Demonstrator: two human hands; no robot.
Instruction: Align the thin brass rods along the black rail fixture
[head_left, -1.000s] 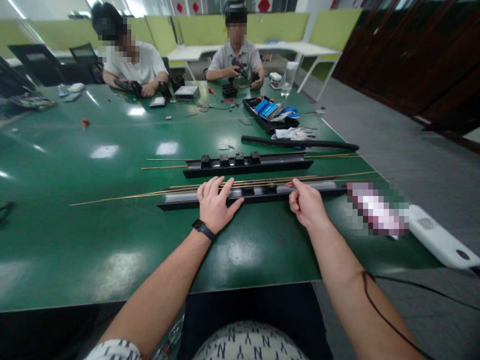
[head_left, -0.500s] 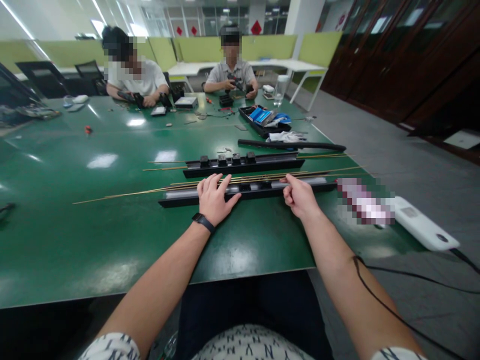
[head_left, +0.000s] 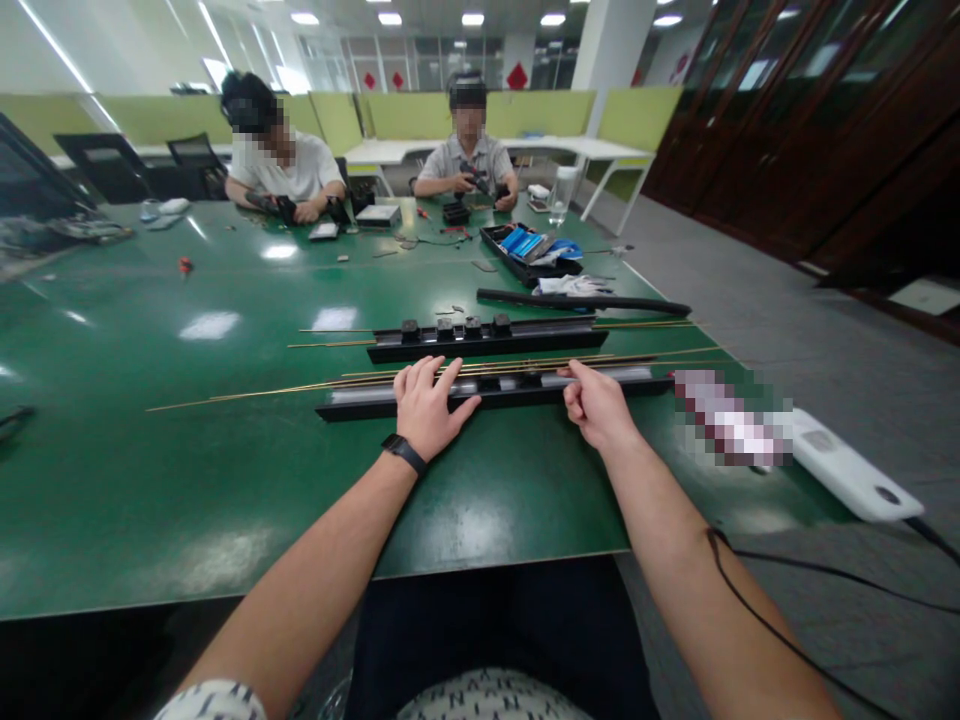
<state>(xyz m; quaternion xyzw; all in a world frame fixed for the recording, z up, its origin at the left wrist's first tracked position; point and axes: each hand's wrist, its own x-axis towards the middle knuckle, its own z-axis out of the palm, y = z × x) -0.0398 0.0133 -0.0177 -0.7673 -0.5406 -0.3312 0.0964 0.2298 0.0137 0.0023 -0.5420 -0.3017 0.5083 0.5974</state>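
Note:
A long black rail with small black blocks lies across the green table in front of me. Thin brass rods run along its top and stick out to the left. My left hand lies flat on the rail with its fingers spread over the rods. My right hand is curled, with thumb and forefinger pinched at the rods near the rail's right part. A second black rail with several blocks lies just beyond, parallel to the first.
A black strip and white gloves lie further back, near a black tray with blue items. A white device hangs over the table's right edge. Two people work at the far end.
My right hand has shifted slightly left along the rail and closed its pinch on the rods. My left hand stays flat on the rail. The view has tilted up a little.

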